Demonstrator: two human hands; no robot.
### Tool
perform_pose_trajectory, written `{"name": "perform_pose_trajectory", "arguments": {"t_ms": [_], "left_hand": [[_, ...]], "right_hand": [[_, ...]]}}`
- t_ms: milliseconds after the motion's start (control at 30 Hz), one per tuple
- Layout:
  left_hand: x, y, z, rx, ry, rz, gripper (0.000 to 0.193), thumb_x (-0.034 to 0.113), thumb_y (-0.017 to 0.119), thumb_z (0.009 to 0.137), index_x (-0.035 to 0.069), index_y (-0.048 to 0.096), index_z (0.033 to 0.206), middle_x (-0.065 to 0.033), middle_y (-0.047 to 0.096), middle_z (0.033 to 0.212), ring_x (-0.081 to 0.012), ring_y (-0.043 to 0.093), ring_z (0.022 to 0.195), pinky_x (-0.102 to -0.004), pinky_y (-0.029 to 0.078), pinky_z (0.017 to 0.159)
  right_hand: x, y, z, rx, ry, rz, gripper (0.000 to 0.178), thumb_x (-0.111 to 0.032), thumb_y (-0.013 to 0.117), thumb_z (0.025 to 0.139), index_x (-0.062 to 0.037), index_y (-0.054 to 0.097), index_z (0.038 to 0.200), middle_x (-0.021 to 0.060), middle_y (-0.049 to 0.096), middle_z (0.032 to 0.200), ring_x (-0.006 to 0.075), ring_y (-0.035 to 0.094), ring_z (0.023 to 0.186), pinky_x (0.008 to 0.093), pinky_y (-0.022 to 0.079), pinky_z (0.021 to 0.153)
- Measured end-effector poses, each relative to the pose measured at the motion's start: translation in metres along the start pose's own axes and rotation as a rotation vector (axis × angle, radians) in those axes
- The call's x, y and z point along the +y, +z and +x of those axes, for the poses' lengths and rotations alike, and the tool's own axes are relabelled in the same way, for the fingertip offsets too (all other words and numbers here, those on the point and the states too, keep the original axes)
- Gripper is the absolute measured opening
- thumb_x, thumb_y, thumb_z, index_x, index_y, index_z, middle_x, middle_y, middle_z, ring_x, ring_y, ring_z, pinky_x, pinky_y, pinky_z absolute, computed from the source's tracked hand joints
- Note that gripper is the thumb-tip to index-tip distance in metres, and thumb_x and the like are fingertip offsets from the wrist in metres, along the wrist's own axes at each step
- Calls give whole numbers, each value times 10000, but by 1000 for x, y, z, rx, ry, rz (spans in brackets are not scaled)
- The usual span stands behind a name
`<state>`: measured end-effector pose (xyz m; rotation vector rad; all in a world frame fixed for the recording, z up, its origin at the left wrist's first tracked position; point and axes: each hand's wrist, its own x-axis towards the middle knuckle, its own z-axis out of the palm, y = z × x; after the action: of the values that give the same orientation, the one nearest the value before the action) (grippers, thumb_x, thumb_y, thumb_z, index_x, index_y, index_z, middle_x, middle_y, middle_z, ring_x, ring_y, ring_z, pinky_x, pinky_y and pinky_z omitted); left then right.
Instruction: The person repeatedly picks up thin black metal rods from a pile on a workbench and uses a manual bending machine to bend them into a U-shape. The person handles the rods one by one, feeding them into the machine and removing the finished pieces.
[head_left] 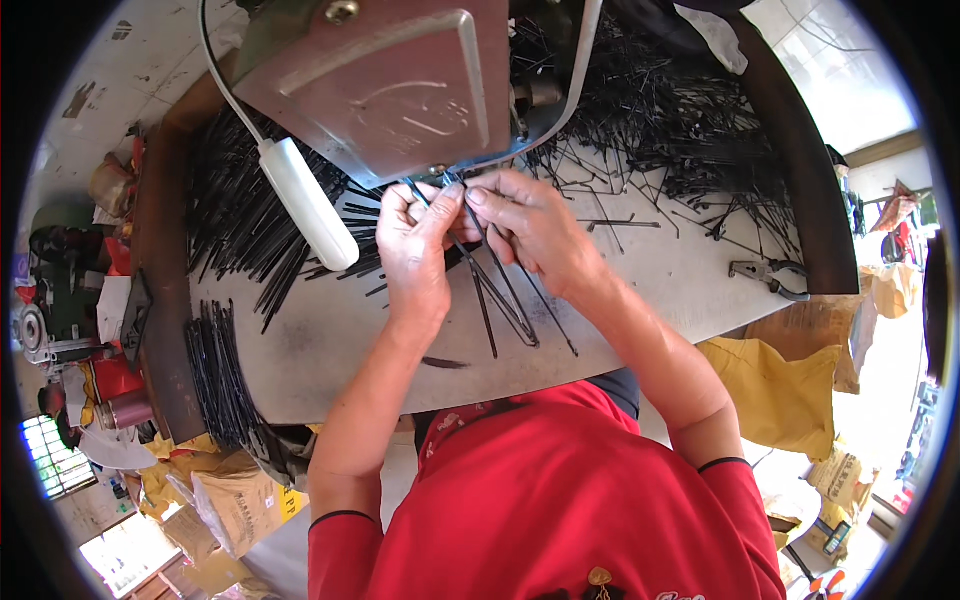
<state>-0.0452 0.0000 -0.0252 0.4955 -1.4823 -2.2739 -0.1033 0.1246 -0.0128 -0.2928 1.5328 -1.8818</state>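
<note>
The left hand (415,240) pinches the upper ends of a few black rods (485,285) between thumb and fingers; the right hand (530,225) pinches at the same rods just beside it. The rods slant down from both hands over the table (290,370), their tops right under the machine (385,100), which stands beyond the hands.

The table's raised brown sides make it a kind of tray. In it, left of the left hand, lie a thick heap (235,200) of rods and, nearer the body, a bundle (215,370). Beyond the right hand spreads a tangled pile (690,130) of bent rods; farther right lie pliers (770,275). Off the table, right of the right forearm, is a yellow bag (770,395); well below and left of the left hand are brown sacks (245,500). I cannot tell what bag or sacks contain.
</note>
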Motion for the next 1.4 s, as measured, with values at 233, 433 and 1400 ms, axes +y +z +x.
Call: {"name": "perform_pose_trajectory", "arguments": {"t_ms": [233, 433, 1400], "left_hand": [[-7, 2, -8, 26, -25, -49, 181, 49, 656, 860, 54, 475, 861, -22, 547, 717, -112, 582, 612, -246, 497, 548], [-2, 2, -1, 10, -19, -56, 187, 52, 657, 861, 59, 470, 858, -24, 561, 736, -111, 582, 612, -244, 499, 553], [33, -13, -20, -37, -129, 285, 183, 105, 644, 859, 57, 468, 874, -86, 612, 666, -138, 571, 492, -233, 424, 427]], "right_hand": [[8, 4, -10, 51, -26, 6, 197, -163, 515, 940, -7, 612, 1011, 8, 565, 693, 44, 447, 466, 205, 292, 372], [1, 3, -2, 36, -20, 1, 195, -158, 515, 937, -6, 615, 1008, 8, 560, 678, 45, 451, 466, 207, 287, 368], [8, 11, -17, -50, 3, 104, 143, -145, 528, 922, -25, 605, 930, 28, 583, 661, 74, 474, 446, 233, 333, 378]]}}
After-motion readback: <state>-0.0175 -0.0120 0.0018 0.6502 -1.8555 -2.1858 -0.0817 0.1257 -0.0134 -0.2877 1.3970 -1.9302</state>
